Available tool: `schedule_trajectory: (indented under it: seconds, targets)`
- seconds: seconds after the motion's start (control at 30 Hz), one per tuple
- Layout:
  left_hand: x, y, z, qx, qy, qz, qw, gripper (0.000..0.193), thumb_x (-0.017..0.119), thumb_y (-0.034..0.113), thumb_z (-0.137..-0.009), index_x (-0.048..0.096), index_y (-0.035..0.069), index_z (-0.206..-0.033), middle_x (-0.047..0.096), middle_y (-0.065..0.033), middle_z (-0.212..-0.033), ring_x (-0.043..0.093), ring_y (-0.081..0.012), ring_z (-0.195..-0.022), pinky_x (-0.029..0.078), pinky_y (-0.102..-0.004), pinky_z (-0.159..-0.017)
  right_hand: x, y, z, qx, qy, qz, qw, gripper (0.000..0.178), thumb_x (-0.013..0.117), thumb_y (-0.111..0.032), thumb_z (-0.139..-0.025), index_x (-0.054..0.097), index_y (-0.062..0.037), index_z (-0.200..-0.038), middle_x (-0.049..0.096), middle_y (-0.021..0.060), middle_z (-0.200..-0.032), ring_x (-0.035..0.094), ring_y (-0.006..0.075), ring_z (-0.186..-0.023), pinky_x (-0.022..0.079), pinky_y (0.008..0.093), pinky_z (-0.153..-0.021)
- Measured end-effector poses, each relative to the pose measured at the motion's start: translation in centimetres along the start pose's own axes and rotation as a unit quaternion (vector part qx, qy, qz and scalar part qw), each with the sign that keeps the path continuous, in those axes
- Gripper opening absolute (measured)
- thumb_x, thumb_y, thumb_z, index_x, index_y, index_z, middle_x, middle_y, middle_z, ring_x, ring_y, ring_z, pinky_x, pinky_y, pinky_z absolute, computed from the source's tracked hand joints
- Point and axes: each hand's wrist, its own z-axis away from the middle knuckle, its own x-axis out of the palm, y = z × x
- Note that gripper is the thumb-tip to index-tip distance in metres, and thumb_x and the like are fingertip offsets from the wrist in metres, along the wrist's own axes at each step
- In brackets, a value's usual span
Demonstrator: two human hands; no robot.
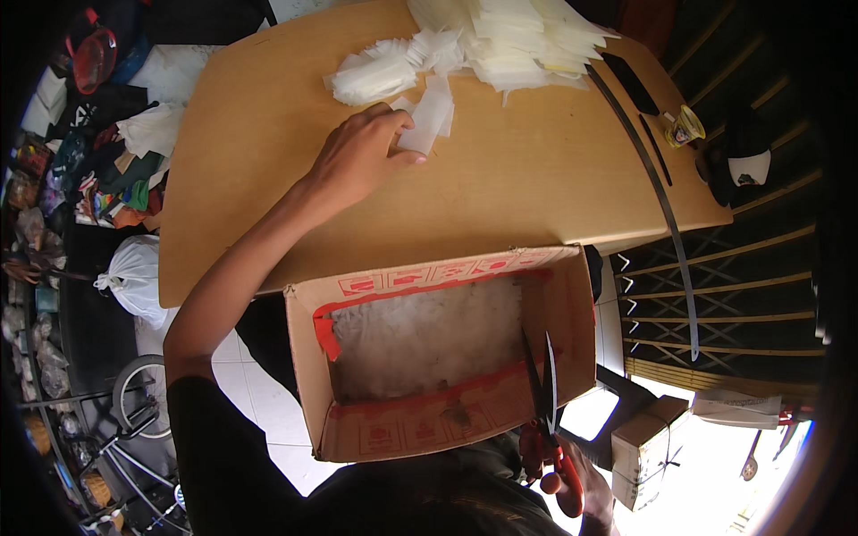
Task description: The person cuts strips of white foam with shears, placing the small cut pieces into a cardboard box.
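My left hand (pixel 365 154) reaches over the table, its thumb and fingers apart beside a few translucent whitish plastic strips (pixel 429 121). Its fingertips overlap the edge of the strips; whether they touch is hard to tell. In my right hand (pixel 585 473), at the lower right, is a pair of scissors (pixel 565 473) with red handles. The dark blades point up and stand slightly apart, over the near right corner of an open cardboard box (pixel 559 295). A whitish, cloudy mass of thin pieces (pixel 429 335) covers the box's bottom.
Heaps of translucent sheets (pixel 523 40) lie at the far side of the wooden table (pixel 241 152). A long dark strip (pixel 666 210) hangs past the right edge, near a yellow cup (pixel 685 127). On the left are a white bag (pixel 134 272) and a bicycle (pixel 134 438); a tied carton (pixel 645 451) sits right.
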Motion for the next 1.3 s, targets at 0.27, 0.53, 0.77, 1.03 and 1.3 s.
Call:
schedule_trajectory:
  seconds: [0.27,0.53,0.77,1.03,1.3]
  targets:
    - [-1.3,-2.6,-0.8,-0.028,0.144,0.069,0.987,0.03,0.074,0.025,-0.079,0.065,0.0,-0.093,0.064,-0.0141,-0.095,0.063,-0.0305,-0.087,0.049,-0.0391,-0.076,0.7,-0.1,-0.3,0.043,0.027,-0.011,0.999,0.093,0.078,-0.07,-0.05,0.055,0.0048,-0.099,0.053,0.0113,-0.061,0.056,0.0252,-0.056,0.04,0.0365,-0.054]
    - [0.1,-4.0,0.3,-0.044,0.093,0.004,0.995,0.018,0.071,0.016,-0.081,0.065,0.0,-0.088,0.064,-0.0141,-0.09,0.064,-0.0304,-0.08,0.05,-0.0391,-0.072,1.0,-0.6,-1.3,0.049,0.028,-0.001,0.998,0.093,0.077,-0.071,-0.051,0.054,0.0047,-0.101,0.053,0.0118,-0.061,0.057,0.0261,-0.056,0.041,0.0369,-0.055]
    - [0.5,-4.2,0.1,-0.08,0.126,-0.022,0.989,0.01,0.063,0.01,-0.085,0.064,0.0,-0.089,0.064,-0.0125,-0.089,0.064,-0.0308,-0.08,0.051,-0.0401,-0.072,1.2,-0.6,-1.4,0.043,0.031,0.006,0.999,0.094,0.076,-0.071,-0.051,0.054,0.0047,-0.102,0.054,0.0123,-0.062,0.058,0.0269,-0.057,0.042,0.0373,-0.056]
    - [-0.5,-3.4,0.8,-0.015,0.071,-0.06,0.996,0.012,0.053,0.0,-0.086,0.061,0.001,-0.095,0.063,-0.0119,-0.097,0.062,-0.0315,-0.089,0.05,-0.0406,-0.075,1.0,-0.2,-1.1,0.037,0.035,0.011,0.999,0.095,0.076,-0.071,-0.052,0.053,0.0047,-0.104,0.054,0.0128,-0.062,0.058,0.0279,-0.058,0.042,0.0377,-0.056]
    - [-1.2,-2.0,1.2,-0.078,0.054,-0.045,0.995,0.018,0.065,0.012,-0.082,0.06,-0.004,-0.09,0.062,-0.0189,-0.09,0.062,-0.0343,-0.086,0.049,-0.0422,-0.076,0.9,0.1,-1.0,0.038,0.034,0.012,0.999,0.095,0.075,-0.072,-0.053,0.053,0.0046,-0.105,0.055,0.0134,-0.063,0.059,0.0288,-0.058,0.043,0.0382,-0.057]
